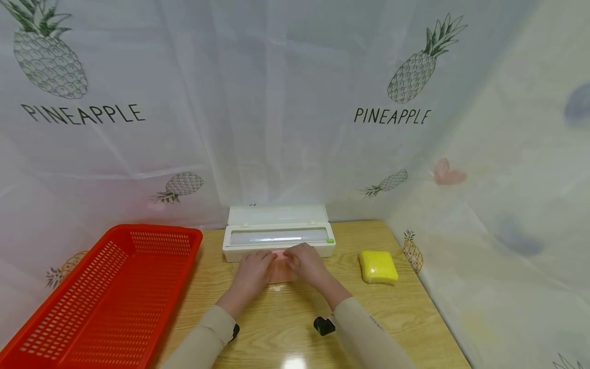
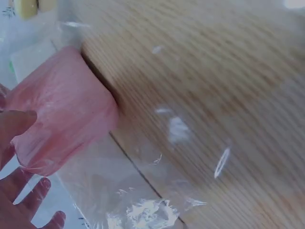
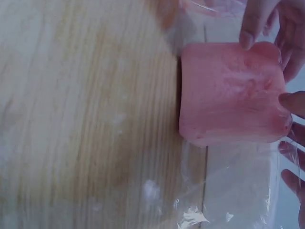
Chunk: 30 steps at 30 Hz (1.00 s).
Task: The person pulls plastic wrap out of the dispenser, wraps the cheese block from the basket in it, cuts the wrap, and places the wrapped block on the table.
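Pink sponge [image 3: 228,93] plain wrist-side only

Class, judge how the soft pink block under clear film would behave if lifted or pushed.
The soft pink block probably squashes: its top dents near a fingertip. Flat-sided, it likely will not roll. The clear film, wrinkled, looks floppy and perhaps clingy.

- A makeshift home-style recording corner, not a real kitchen.
- Pineapple-print curtains [image 1: 286,102] screen it on all sides.
- A wooden counter [image 1: 286,318] bears a cling-film dispenser [image 1: 278,238] and red basket [image 1: 106,297].
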Tool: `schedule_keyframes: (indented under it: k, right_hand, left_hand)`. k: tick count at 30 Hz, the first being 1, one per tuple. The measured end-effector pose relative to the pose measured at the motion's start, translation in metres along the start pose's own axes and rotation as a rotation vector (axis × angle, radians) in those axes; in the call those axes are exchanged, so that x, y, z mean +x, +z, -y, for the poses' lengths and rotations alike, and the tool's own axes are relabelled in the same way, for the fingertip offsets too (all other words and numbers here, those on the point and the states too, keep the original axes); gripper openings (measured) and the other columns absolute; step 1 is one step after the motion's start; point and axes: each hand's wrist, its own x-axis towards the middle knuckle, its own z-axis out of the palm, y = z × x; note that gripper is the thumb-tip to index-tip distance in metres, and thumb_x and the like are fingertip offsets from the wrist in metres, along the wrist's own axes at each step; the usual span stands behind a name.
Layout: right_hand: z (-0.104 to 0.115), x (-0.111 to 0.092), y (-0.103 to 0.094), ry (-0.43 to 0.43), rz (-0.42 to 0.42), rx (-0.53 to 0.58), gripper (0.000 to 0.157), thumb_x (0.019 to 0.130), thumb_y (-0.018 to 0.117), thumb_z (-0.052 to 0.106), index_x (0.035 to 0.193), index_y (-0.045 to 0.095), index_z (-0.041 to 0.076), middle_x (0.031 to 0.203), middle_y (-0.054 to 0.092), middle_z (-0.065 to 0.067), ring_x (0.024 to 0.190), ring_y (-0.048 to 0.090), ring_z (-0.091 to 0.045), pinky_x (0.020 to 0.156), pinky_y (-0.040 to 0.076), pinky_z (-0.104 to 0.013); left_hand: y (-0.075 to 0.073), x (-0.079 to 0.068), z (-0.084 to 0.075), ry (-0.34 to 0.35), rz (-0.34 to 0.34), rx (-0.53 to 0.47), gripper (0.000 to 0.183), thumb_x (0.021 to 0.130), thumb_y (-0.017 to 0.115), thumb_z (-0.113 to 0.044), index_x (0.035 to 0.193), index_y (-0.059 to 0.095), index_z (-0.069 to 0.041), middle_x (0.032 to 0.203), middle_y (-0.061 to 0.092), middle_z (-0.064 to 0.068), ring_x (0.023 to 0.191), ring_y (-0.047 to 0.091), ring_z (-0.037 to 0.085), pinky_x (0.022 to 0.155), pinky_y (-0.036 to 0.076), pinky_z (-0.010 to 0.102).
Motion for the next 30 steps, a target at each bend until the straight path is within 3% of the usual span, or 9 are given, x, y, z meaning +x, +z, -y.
schedule_keyframes:
  k: [2,6,9,12,18,20,25,30]
  right_hand:
    - [-0.005,-0.001,-0.002,0.009,-0.052,0.042,0.022,0.091,0.07,0.022,0.108,0.072,0.009,0.112,0.068,-0.004,0.109,0.057,-0.025,0.096,0.044,-0.043]
    - [-0.021,-0.009,-0.003,0.067,-0.257,0.168,0.033,0.085,0.077,0.018,0.114,0.069,0.005,0.125,0.062,-0.01,0.119,0.051,-0.032,0.1,0.039,-0.051]
    - [-0.035,-0.02,0.0,0.166,-0.406,0.327,0.045,0.081,0.08,0.013,0.121,0.063,0.002,0.131,0.055,-0.013,0.124,0.045,-0.035,0.101,0.036,-0.054]
    - [-0.048,-0.029,0.003,0.298,-0.49,0.531,0.054,0.083,0.078,0.013,0.13,0.055,0.0,0.137,0.046,-0.016,0.129,0.038,-0.037,0.104,0.032,-0.057]
    - [-0.064,-0.037,-0.004,0.561,-0.456,0.898,0.073,0.089,0.073,0.015,0.147,0.031,-0.002,0.149,0.027,-0.023,0.134,0.028,-0.042,0.108,0.025,-0.06]
    - [-0.071,-0.038,-0.001,0.596,-0.443,0.97,0.078,0.088,0.072,0.009,0.149,0.026,-0.005,0.151,0.024,-0.027,0.135,0.028,-0.046,0.108,0.027,-0.058]
    - [-0.096,-0.037,0.023,0.619,-0.437,1.05,0.073,0.089,0.071,0.005,0.147,0.029,-0.007,0.146,0.035,-0.031,0.13,0.04,-0.046,0.102,0.041,-0.048]
    - [-0.107,-0.036,0.032,0.661,-0.443,1.021,0.061,0.09,0.071,0.01,0.141,0.041,-0.008,0.136,0.047,-0.029,0.12,0.052,-0.042,0.088,0.05,-0.032]
  left_hand:
    - [0.002,0.004,0.003,-0.014,0.032,0.018,0.038,0.078,0.079,-0.014,0.114,0.067,-0.009,0.112,0.067,0.008,0.106,0.06,0.031,0.089,0.047,0.051]
    - [0.002,0.01,0.006,-0.022,0.044,0.015,0.038,0.078,0.081,-0.019,0.112,0.066,-0.01,0.117,0.065,0.011,0.112,0.056,0.033,0.095,0.042,0.058]
    - [0.001,0.014,0.006,-0.004,0.021,-0.006,0.039,0.078,0.081,-0.025,0.111,0.067,-0.01,0.118,0.064,0.012,0.112,0.055,0.035,0.097,0.04,0.059]
    - [0.0,0.02,0.004,0.018,0.015,-0.042,0.04,0.08,0.08,-0.028,0.113,0.067,-0.01,0.117,0.063,0.011,0.112,0.055,0.034,0.098,0.04,0.055]
    - [-0.002,0.05,-0.01,0.025,0.096,-0.059,0.035,0.085,0.077,-0.028,0.115,0.067,-0.013,0.113,0.065,0.006,0.106,0.059,0.029,0.095,0.043,0.046]
    - [0.0,0.062,-0.016,0.023,0.141,-0.065,0.037,0.085,0.077,-0.029,0.117,0.066,-0.014,0.113,0.065,0.005,0.106,0.06,0.029,0.095,0.044,0.045]
    - [0.01,0.089,-0.032,0.02,0.248,-0.071,0.041,0.088,0.073,-0.036,0.122,0.064,-0.015,0.116,0.066,0.004,0.109,0.06,0.026,0.097,0.044,0.043]
    - [0.021,0.112,-0.046,0.011,0.337,-0.087,0.04,0.088,0.073,-0.035,0.123,0.064,-0.016,0.118,0.066,0.005,0.11,0.06,0.025,0.093,0.047,0.041]
